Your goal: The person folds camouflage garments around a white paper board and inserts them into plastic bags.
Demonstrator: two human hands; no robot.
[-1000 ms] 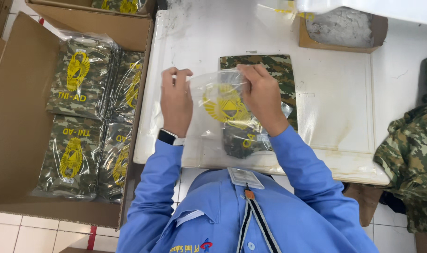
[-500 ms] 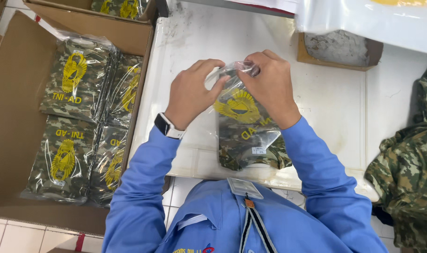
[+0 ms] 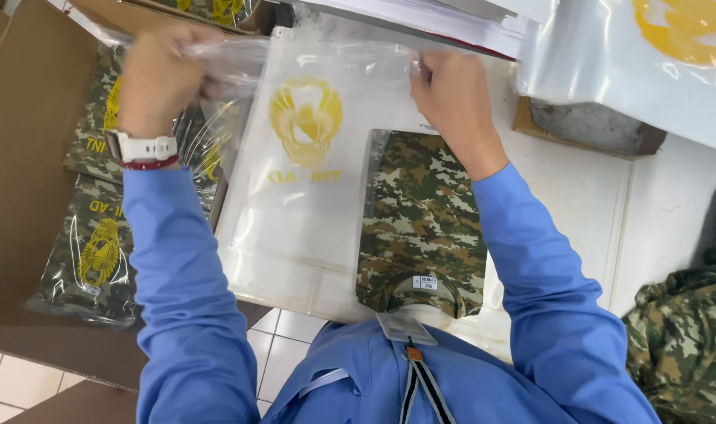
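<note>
A clear plastic bag (image 3: 311, 180) with a yellow emblem hangs stretched between my hands above the white table (image 3: 578, 204). My left hand (image 3: 158, 78) grips its top left corner, over the cardboard box. My right hand (image 3: 452, 98) pinches the top right corner. The bag looks empty and see-through. Below it, a folded camouflage shirt (image 3: 421, 220) lies flat on the table near my chest, its collar towards me, partly covered by the bag's right edge.
A large cardboard box (image 3: 20, 196) on the left holds several bagged camouflage shirts (image 3: 99, 251). A pile of loose camouflage garments (image 3: 684, 338) lies at the right. A small brown tray (image 3: 593, 129) and more clear bags (image 3: 648, 55) sit at the far table edge.
A second ago both hands pressed a bagged shirt on the table. Now my hands have risen and spread apart, holding an empty bag wide open, with an unbagged folded shirt on the table.
</note>
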